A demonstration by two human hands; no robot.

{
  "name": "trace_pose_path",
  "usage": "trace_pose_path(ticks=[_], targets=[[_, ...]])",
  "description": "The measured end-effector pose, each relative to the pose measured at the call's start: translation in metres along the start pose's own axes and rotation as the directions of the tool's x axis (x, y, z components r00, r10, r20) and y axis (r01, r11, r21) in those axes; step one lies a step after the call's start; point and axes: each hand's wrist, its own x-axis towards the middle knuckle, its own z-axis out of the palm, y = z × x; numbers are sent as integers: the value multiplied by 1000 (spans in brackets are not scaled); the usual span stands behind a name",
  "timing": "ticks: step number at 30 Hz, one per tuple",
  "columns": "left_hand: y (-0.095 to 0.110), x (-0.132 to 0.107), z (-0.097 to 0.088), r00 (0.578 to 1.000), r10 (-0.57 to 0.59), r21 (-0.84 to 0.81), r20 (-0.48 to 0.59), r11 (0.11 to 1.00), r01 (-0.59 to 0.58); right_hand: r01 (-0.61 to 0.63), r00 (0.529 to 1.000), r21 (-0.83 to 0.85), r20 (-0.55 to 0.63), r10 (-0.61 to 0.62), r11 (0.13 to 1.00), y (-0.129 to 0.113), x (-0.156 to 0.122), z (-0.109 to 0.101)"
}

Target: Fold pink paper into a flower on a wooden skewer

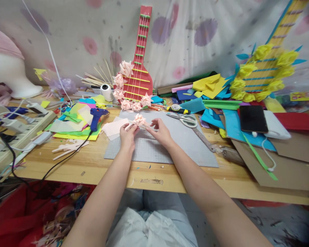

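Note:
A pale pink paper flower [139,119] is held up over the grey cutting mat [195,151]. My left hand [128,136] pinches it from the left, low down. On its other side my right hand [160,132] has its thumb and fingers curled at a pale strip by the petals. What exactly lies between the right fingertips is too small to make out. Just left of my left hand are loose sheets of pale pink paper [113,128]. Behind the flower stands a red paper lute [137,80] with similar pink flowers along its lower left edge.
A blue glue gun [95,118] rests on coloured paper at left, its cord trailing over the table edge. Scissors [186,119] and a metal ruler [203,140] lie on the right. Beyond are a phone [253,118], cardboard [285,168] and a yellow-flowered lute [265,68]. A power strip [20,137] is at far left.

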Motion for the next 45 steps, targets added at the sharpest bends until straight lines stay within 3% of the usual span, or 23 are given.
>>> trace_pose_path(ticks=[3, 7, 13, 20, 28, 37, 40, 45], targets=[[-1, -1, 1, 1000, 3, 50, 25, 999, -4, 157, 972, -50, -168, -163, 986, -8, -2, -4], [-1, -3, 2, 998, 3, 105, 65, 994, -10, 196, 960, -11, -200, -194, 981, -6, 1, -3], [-3, -4, 3, 996, -3, 143, 91, 990, -10, 68, 990, 200, -137, -40, 978, 6, 9, 1], [-6, -4, 4, 993, -10, 151, 119, 989, -8, -53, 998, 324, -1, 57, 944, 3, 11, 0], [-6, -6, 6, 993, -37, 143, 112, 989, 21, -307, 951, 597, 166, 261, 741, 10, 14, 3], [-7, -4, 6, 996, -18, 117, 90, 993, 7, -382, 922, 698, 240, 304, 606, 3, 13, 3], [-8, -3, 6, 999, -8, 82, 45, 997, 5, -368, 928, 668, 223, 298, 647, 4, 12, 3], [-5, -1, 5, 999, -4, 14, -44, 1000, 5, -239, 971, 487, 135, 197, 840, 2, 9, 0]])
